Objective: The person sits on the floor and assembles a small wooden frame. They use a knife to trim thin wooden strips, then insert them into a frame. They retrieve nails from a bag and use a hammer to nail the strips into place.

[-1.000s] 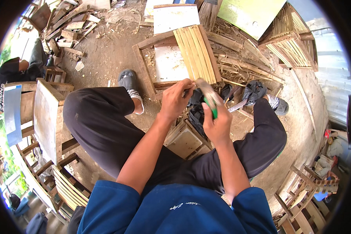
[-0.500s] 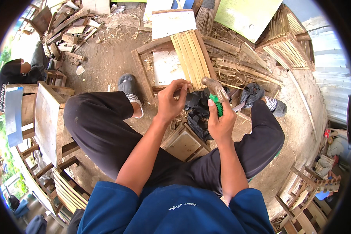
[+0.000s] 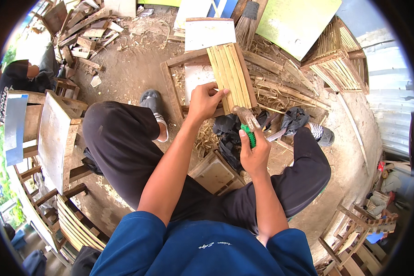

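My right hand [image 3: 256, 155] is wrapped round the green grip of a claw hammer [image 3: 246, 117]. The hammer's metal head is beside the near end of a panel of pale wooden slats [image 3: 229, 76]. This panel belongs to a wooden frame [image 3: 172, 87] standing between my feet. At the panel's left edge, the thumb and forefinger of my left hand [image 3: 205, 102] are pinched together over the slats. Anything between those fingertips is too small to make out.
Black cloth or plastic [image 3: 230, 142] and a wooden box-like piece [image 3: 216, 172] lie below the frame. Wood strips [image 3: 289, 87] lie to the right, scrap wood [image 3: 85, 37] at far left. Slatted furniture [image 3: 335, 66] stands at far right. Another person [image 3: 23, 78] sits at left.
My left hand has moved farther up along the slats' left edge. The hammer has come down and left, toward the panel's near end. The whole view has shifted slightly.
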{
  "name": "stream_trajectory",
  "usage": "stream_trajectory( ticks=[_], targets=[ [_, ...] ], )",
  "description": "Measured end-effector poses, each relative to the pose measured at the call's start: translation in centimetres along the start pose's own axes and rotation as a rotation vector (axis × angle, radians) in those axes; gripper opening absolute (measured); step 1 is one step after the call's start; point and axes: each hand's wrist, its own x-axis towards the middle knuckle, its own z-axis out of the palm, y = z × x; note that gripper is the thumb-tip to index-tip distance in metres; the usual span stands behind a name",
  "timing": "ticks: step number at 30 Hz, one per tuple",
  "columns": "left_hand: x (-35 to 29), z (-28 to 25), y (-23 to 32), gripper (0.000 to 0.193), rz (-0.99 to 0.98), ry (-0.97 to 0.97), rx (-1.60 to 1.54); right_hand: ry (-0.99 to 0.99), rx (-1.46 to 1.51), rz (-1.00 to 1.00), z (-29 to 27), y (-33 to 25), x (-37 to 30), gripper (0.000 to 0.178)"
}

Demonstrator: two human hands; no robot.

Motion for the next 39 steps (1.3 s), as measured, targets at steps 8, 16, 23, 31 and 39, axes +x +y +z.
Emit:
stream_trajectory(
  ticks=[8,16,23,31,39],
  targets=[
    [0.1,0.1,0.0,0.043,0.033,0.031,0.123,-0.023,-0.014,-0.012,-0.1,0.0,-0.1,0.028],
    [0.0,0.4,-0.4,0.045,0.094,0.087,0.115,-0.148,-0.072,0.108,0.8,-0.2,0.2,0.033],
    [0.0,0.3,-0.1,0.045,0.061,0.063,0.122,-0.053,-0.048,0.003,0.4,-0.2,0.5,0.03],
    [0.0,0.6,-0.3,0.043,0.051,0.084,0.134,-0.157,-0.044,0.149,1.0,0.0,-0.4,0.031],
    [-0.1,0.5,-0.4,0.042,0.049,0.075,0.123,0.01,-0.011,-0.092,0.6,0.1,-0.6,0.033]
  ],
)
